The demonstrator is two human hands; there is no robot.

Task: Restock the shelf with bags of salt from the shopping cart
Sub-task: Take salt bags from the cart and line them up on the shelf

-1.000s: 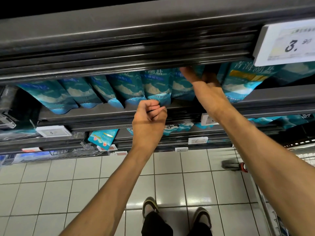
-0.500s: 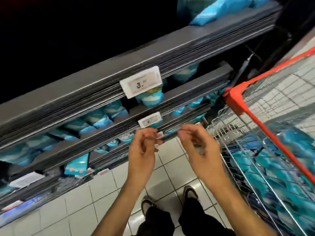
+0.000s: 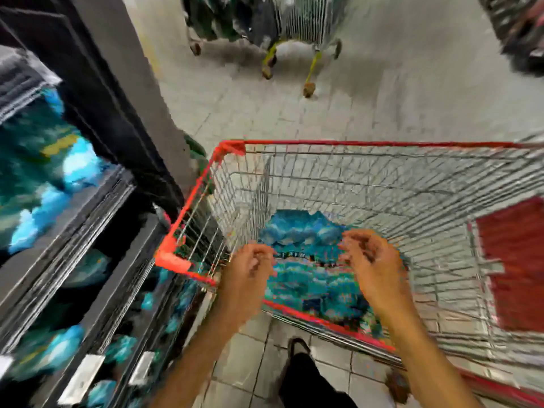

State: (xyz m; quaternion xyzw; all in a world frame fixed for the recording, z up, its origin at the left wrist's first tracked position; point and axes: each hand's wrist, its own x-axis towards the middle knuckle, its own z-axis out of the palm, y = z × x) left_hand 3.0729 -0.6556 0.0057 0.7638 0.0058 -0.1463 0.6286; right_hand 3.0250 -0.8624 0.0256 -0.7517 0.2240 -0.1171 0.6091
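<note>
— Where are the bags of salt (image 3: 309,260) lying?
— In the shopping cart (image 3: 382,184), just beyond both hands, looking soft, dense, probably slippery.
— And the hands?
— Left hand (image 3: 250,269) and right hand (image 3: 371,260) are hovering loosely curled, holding nothing; gripping bag edges seems best.

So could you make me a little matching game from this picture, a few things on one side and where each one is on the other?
Things:
1. salt bags
2. shelf
3. second cart
4. shoe

Places:
A. far up the aisle, at the top
B. left edge of the view
C. on the floor tiles, bottom centre
D. inside the red-rimmed shopping cart

Pairs: 1-D, 2-B, 3-A, 4-C
</note>
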